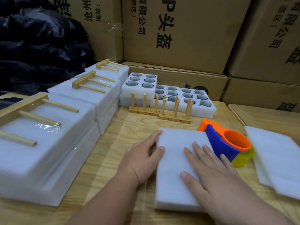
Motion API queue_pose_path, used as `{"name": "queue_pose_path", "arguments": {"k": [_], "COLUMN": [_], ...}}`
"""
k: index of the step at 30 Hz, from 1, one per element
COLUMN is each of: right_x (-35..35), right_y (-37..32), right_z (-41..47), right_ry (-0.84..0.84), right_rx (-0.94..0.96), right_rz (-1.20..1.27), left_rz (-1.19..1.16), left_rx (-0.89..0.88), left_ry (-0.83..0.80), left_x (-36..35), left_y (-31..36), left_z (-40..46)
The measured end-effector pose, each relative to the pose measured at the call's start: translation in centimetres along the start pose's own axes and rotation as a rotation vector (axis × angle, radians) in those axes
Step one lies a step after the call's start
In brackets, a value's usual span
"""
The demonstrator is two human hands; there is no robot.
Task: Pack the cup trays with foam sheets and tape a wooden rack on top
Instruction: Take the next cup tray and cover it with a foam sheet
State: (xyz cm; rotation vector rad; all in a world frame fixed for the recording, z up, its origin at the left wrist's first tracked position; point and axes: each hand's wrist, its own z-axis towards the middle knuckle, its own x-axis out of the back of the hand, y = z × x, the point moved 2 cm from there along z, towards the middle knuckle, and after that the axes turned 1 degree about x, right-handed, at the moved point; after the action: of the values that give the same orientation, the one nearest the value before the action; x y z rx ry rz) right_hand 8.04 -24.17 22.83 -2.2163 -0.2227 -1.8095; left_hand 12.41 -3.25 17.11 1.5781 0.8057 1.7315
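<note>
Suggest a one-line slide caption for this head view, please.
Both hands, left and right, press a foam sheet flat beside the tape dispenser.

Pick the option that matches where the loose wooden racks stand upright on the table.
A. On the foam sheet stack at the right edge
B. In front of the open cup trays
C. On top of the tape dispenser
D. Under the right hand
B: the upright wooden racks stand on the table just in front of the open cup trays.
</note>
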Motion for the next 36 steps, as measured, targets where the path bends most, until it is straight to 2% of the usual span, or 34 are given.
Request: {"name": "queue_pose_path", "arguments": {"k": [4, 15, 20, 21, 25, 28, 32, 36], "right_x": [-0.1, 1.0, 2.6, 3.2, 5.6, 5.4, 4.1, 3.6], "right_y": [-0.7, -1.7, -3.0, -3.4, -4.3, -3.5, -2.0, -1.5], "right_z": [0.4, 6.5, 10.3, 11.4, 15.5, 17.8, 19.7, 20.6], "right_ry": [-0.019, -0.010, -0.039, 0.018, 0.468, 0.678, 0.692, 0.542], "right_rx": [-0.005, 0.142, 0.085, 0.069, -0.039, -0.169, -0.274, -0.277], "right_rz": [-0.036, -0.003, 0.111, 0.165, 0.471, 0.673, 0.794, 0.746], "left_rz": [0.015, 0.022, 0.055, 0.059, 0.056, 0.048, 0.037, 0.051], "left_rx": [-0.003, -0.043, -0.056, -0.063, -0.076, -0.071, -0.068, -0.066], "left_ry": [0.000, -0.010, -0.005, -0.009, -0.011, -0.001, 0.004, -0.010], "left_x": [0.0, 0.0, 0.0, 0.0, 0.0, 0.1, 0.1, 0.0], "left_y": [-0.2, -0.1, 0.1, 0.1, 0.1, 0.2, 0.1, -0.1], "left_z": [0.1, 0.0, 0.2, 0.2, 0.0, 0.0, 0.0, 0.2]}}
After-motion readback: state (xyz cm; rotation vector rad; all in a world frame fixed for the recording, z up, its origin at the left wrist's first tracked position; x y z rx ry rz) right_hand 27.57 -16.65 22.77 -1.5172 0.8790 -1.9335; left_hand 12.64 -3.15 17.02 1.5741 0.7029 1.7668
